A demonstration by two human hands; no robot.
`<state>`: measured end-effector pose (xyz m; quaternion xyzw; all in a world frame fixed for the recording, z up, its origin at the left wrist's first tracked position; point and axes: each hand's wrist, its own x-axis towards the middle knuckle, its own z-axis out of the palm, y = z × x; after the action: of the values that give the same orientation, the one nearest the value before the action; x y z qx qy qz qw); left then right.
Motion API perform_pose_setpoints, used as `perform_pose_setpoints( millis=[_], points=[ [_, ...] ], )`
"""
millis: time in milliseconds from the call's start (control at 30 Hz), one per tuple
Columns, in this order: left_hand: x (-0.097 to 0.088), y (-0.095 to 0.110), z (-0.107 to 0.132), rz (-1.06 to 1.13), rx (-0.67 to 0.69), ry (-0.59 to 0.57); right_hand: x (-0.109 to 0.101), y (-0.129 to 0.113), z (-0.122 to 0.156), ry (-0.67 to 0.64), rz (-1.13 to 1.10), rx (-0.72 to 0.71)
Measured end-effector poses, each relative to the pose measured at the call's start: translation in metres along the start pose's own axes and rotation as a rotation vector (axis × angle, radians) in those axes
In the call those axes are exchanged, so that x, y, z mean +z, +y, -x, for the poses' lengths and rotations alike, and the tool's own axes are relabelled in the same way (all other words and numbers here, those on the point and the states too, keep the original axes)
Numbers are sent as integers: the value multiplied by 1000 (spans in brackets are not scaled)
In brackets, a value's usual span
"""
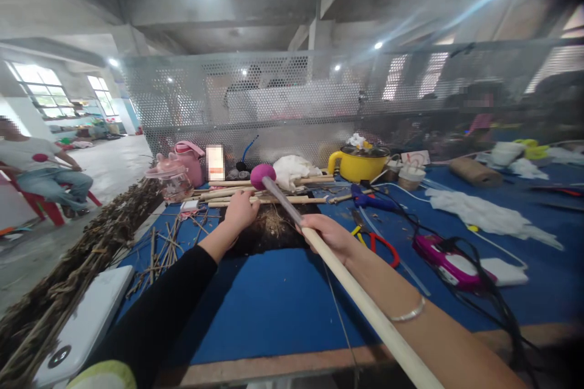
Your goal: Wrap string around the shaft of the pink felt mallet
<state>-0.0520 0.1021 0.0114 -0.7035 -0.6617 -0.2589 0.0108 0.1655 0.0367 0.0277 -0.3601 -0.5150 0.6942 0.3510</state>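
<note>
My right hand (328,234) is wrapped around a long pale wooden stick (365,292). The stick slants from the lower right up to the middle; its far part is wrapped in grey, and a purple ball (262,177) sits at its tip. My left hand (241,213) rests by several wooden sticks (292,200) lying across the table, over the left edge of a black mat (246,244). Its fingers reach forward, apart, with nothing visible held in them. Dry brown fibres (272,220) lie on the mat between the hands.
Thin twigs (157,249) and a white phone (86,328) lie left, beside bundled dried stems (82,273). Red-handled scissors (384,249), a blue glue gun (369,199), a magenta device (451,261) with black cords and a yellow pot (362,165) stand right. A seated person (36,164) is far left.
</note>
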Motion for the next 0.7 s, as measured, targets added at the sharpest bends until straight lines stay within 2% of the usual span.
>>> perform_pose_setpoints(
  millis=[133,267,433,567,633,700],
  points=[
    [15,-8,-50,-71,-36,-57,-1,-9,9,-57,-77,-65],
    [39,-17,-78,-121,-74,-91,-5,-12,9,34,-124,-135],
    [56,-26,-77,-138,-70,-93,-5,-12,8,148,-176,-187],
    [59,-24,-69,-118,-2,-94,-7,-12,5,256,-230,-136],
    [61,-21,-69,-79,-53,-49,-10,-11,3,280,-220,-113],
    [63,-17,-72,2,-164,0,-11,-10,1,260,-162,-107]
  ],
)
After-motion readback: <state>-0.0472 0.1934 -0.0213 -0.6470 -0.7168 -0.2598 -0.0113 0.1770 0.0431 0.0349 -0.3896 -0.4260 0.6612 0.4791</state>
